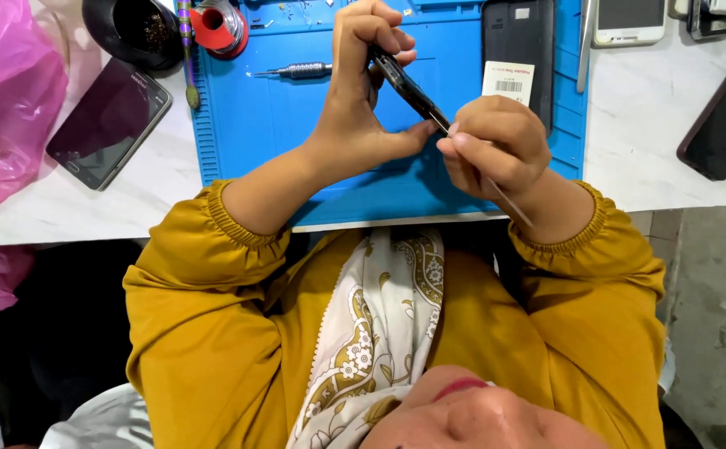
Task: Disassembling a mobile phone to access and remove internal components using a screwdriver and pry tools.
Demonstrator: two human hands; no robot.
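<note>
My left grip (359,108) clamps the thin, fragile phone (403,81) by its edges; my right grip (492,145) pinches a slender pry tool (508,198).

Blue mat (255,125), mustard sleeves (205,274), pink bag (5,91), white patterned scarf (380,324)

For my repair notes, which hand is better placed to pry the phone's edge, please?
Likely the right hand: it holds the thin tool against the phone's edge; the left hand grips the phone.

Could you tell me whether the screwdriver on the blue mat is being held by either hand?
No, the screwdriver lies alone on the blue mat, while the left hand holds a phone and the right hand a thin tool.
</note>
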